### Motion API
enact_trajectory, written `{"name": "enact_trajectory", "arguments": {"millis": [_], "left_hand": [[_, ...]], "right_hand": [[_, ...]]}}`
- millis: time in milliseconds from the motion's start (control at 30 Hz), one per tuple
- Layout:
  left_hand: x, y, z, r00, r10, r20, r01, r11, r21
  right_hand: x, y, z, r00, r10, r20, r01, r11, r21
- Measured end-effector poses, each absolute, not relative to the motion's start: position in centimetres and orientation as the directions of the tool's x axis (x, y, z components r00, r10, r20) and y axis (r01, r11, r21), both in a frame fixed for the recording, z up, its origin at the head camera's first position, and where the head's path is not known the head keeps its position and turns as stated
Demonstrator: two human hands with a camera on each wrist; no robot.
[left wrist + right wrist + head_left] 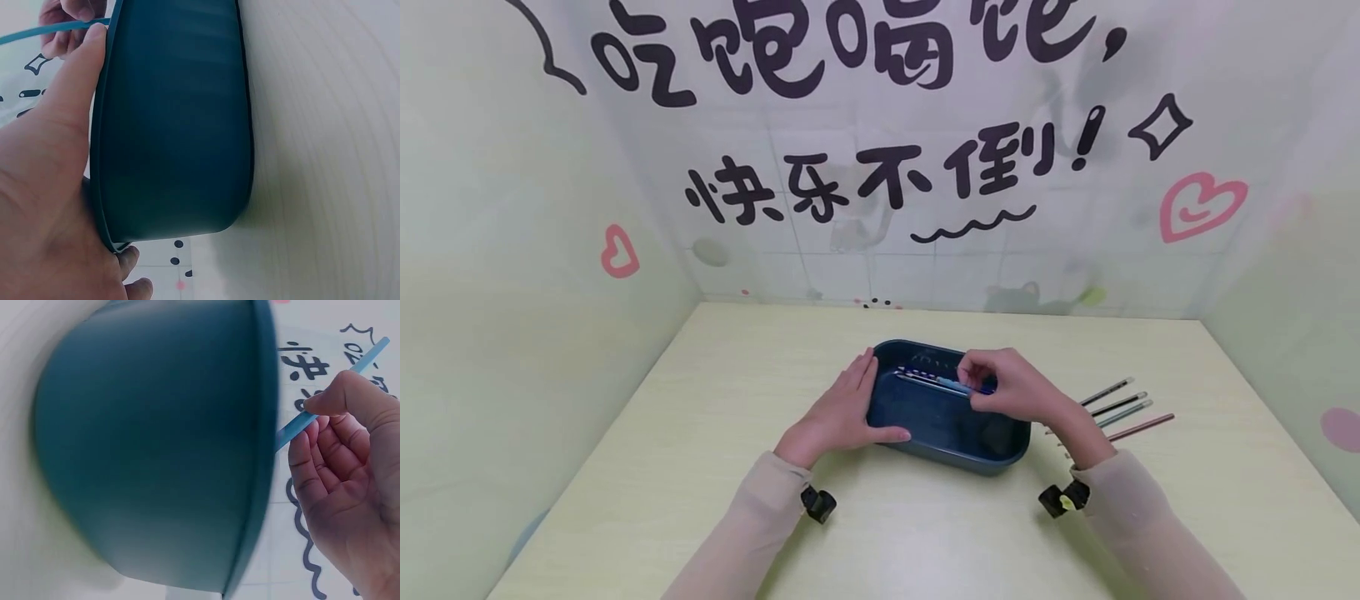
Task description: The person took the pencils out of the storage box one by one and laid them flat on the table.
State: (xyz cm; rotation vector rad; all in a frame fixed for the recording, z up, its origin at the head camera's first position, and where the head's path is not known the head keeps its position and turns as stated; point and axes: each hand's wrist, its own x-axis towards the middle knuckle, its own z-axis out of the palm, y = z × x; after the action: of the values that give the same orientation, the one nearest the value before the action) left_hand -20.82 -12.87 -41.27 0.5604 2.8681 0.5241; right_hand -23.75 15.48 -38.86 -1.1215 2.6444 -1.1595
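Note:
A dark blue oblong basin (951,454) stands on the table. My left hand (842,412) rests on its left end, fingers straight along the rim and thumb over the near edge. In the left wrist view the thumb (78,87) lies along the rim. My right hand (1011,385) is over the basin's right half and pinches a light blue pencil (295,429) between thumb and fingers. Inside the basin, by the far wall, lie other pencils (917,379), partly hidden by the right hand.
Several pencils (1123,410) lie fanned out on the pale wood table (715,375) right of the basin, partly behind the right forearm. A white printed sheet (850,275) covers the back and side walls. Each wrist carries a small black camera (817,504).

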Motion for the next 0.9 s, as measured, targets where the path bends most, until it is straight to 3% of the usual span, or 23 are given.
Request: {"name": "enact_trajectory", "arguments": {"millis": [900], "left_hand": [[-21.0, -12.9, -41.6, -0.913, 0.396, -0.094, 0.340, 0.871, 0.355]], "right_hand": [[-20.3, 21.1, -36.6, -0.703, -0.625, 0.340, -0.705, 0.545, -0.454]]}}
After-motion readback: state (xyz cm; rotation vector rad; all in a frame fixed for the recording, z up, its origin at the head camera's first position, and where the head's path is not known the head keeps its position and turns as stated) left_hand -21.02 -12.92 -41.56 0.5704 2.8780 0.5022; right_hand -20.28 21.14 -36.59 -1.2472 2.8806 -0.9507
